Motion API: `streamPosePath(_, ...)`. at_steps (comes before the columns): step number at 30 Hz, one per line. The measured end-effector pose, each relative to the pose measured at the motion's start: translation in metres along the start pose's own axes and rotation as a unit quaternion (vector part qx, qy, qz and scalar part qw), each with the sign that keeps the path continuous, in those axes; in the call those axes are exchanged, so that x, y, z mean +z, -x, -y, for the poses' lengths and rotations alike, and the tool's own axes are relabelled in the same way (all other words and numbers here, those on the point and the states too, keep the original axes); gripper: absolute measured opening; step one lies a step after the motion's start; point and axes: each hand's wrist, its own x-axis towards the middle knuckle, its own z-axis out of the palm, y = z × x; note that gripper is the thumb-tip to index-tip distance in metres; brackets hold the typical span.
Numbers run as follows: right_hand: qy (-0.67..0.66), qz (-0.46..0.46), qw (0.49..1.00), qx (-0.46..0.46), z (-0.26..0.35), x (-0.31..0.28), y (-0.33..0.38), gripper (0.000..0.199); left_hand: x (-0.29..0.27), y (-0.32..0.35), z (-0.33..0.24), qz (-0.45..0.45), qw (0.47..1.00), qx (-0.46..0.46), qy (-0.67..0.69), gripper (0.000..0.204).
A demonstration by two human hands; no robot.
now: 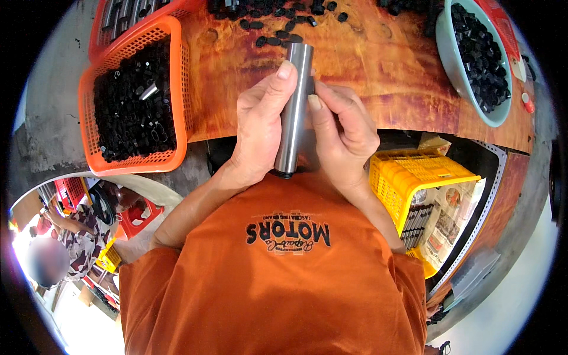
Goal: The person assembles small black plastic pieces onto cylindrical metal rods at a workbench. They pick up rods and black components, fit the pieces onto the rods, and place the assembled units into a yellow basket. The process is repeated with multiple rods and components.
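Observation:
A shiny metal tube [294, 112] stands tilted in front of my chest, at the near edge of the wooden table. My left hand [260, 121] is closed round its left side, thumb lying along the metal near the upper end. A black end piece [284, 174] shows at the tube's lower end. On the tube's right, my right hand [344, 127] is pinched, thumb and forefinger close against the metal. Between those fingertips and the tube a small black piece [310, 86] shows, mostly hidden. Small black caps [273, 41] lie scattered on the table beyond the tube.
An orange basket [182, 89] of small black parts stands left, with a red basket [94, 35] of metal tubes behind it. A pale blue bowl [447, 65] of black parts is at right. Below it, a yellow crate [426, 168] holds tubes. Another person [89, 236] is at lower left.

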Motion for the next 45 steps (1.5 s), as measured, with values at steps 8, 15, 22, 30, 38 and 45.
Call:
streamPosePath(8, 0.066, 0.016, 0.996, -0.054, 0.005, -0.003, -0.006, 0.023, -0.004, -0.001, 0.004, 0.030, 0.993, 0.067, -0.088, 0.043)
streamPosePath(15, 0.034, 0.059, 0.997, -0.048, 0.009, -0.006, -0.008, 0.028, 0.001, -0.004, 0.002, -0.018, 0.991, 0.092, -0.091, 0.043)
streamPosePath(22, 0.027, 0.079, 0.994, -0.071, 0.004, -0.009, -0.005, 0.032, -0.006, -0.002, 0.002, 0.001, 0.996, 0.067, -0.066, 0.042)
streamPosePath(30, -0.014, 0.124, 0.991, -0.040, 0.007, -0.022, -0.008, 0.030, -0.004, 0.005, -0.002, -0.003, 0.996, 0.045, -0.081, 0.043)
streamPosePath(38, -0.016, 0.095, 0.995, -0.021, 0.000, -0.024, 0.007, 0.031, 0.006, 0.004, 0.013, -0.023, 0.994, 0.074, -0.076, 0.034)
streamPosePath(45, -0.018, 0.058, 0.997, 0.038, -0.005, -0.028, 0.035, 0.061, 0.024, 0.006, 0.026, -0.058, 0.988, 0.024, -0.142, 0.030)
